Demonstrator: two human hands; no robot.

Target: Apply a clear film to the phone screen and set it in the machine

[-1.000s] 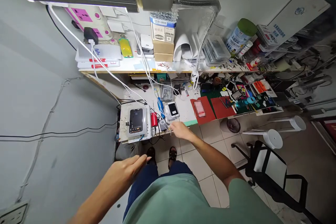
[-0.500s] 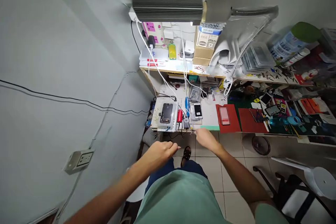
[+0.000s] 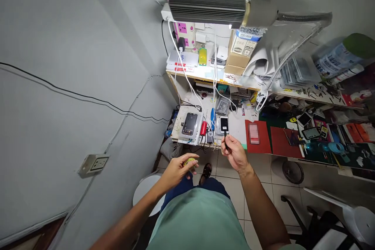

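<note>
My left hand [image 3: 178, 170] is curled round a small round yellow item [image 3: 190, 163] with dark markings, in front of the bench edge. Fingers and thumb hide part of it. My right hand [image 3: 234, 153] pinches a slim black tool [image 3: 225, 140], held upright with its upper end overlapping the lower part of a white phone [image 3: 224, 124]. I cannot make out the kind of tool. Left of that phone lie a blue-handled tool [image 3: 212, 119] and a red cylindrical item [image 3: 203, 128]. A dark phone [image 3: 190, 124] rests on a white device farther left.
A lamp [image 3: 208, 8] hangs over a shelf [image 3: 202, 71] with boxes, chargers and a power strip tower [image 3: 183, 33]. White cables drop to the bench. Red mats [image 3: 258, 144], a pinkish phone-shaped item [image 3: 254, 133] and many loose tools lie to the right. A white stool [image 3: 146, 193] stands at left.
My right hand has risen from the bench edge and turned, now showing the black tool. My left hand has turned, bringing the yellow item into sight. The view has shifted slightly.
</note>
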